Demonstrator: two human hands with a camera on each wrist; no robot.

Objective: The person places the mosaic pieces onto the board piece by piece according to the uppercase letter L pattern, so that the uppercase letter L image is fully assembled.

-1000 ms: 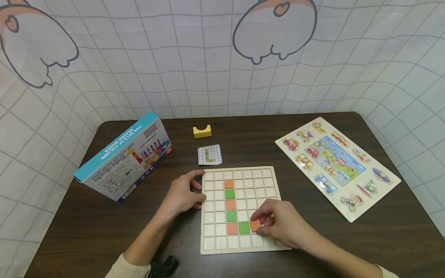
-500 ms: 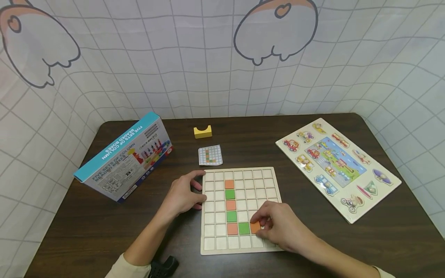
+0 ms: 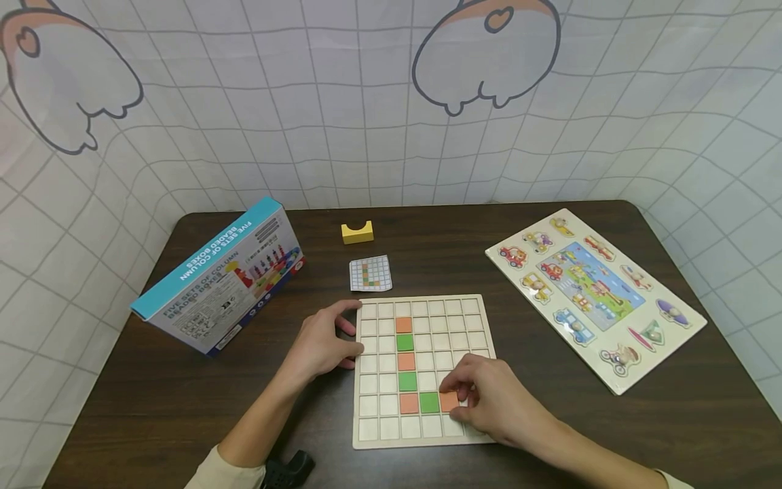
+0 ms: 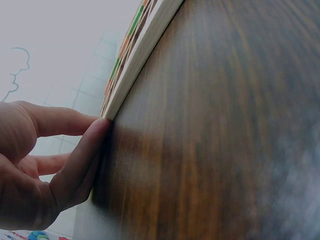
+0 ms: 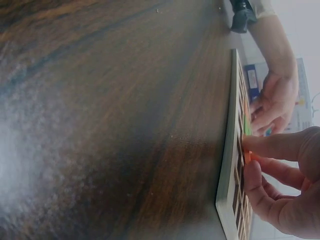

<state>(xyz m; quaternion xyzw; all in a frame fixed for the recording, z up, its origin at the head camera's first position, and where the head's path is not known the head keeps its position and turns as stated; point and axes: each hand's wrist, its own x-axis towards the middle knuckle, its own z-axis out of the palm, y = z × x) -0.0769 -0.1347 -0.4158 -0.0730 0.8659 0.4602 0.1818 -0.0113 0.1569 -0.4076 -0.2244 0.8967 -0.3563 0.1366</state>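
A wooden grid board [image 3: 452, 346] lies on the table before me, its shallow square cells partly filled with orange and green tiles. They form an L: a column ending in an orange tile [image 3: 408, 403], then a green tile [image 3: 430, 402] beside it. My right hand [image 3: 497, 401] pinches another orange tile [image 3: 449, 401] between thumb and fingers, level with its cell right of the green one. My left hand [image 3: 320, 343] rests its thumb and a finger against the board's left edge, its other fingers relaxed; the left wrist view shows the fingertips [image 4: 102, 125] right at that edge.
Behind the board lies a small pattern card [image 3: 370, 274], with a yellow arched block [image 3: 357, 233] farther back. A blue-topped box [image 3: 226, 278] stands at left, a vehicle picture puzzle [image 3: 592, 299] lies at right. A black strap-like object [image 3: 290, 468] sits at my left wrist.
My right hand has lowered the orange tile slightly, from tilted to nearly flat in the cell beside the green tile. My left hand stays at the board's edge.
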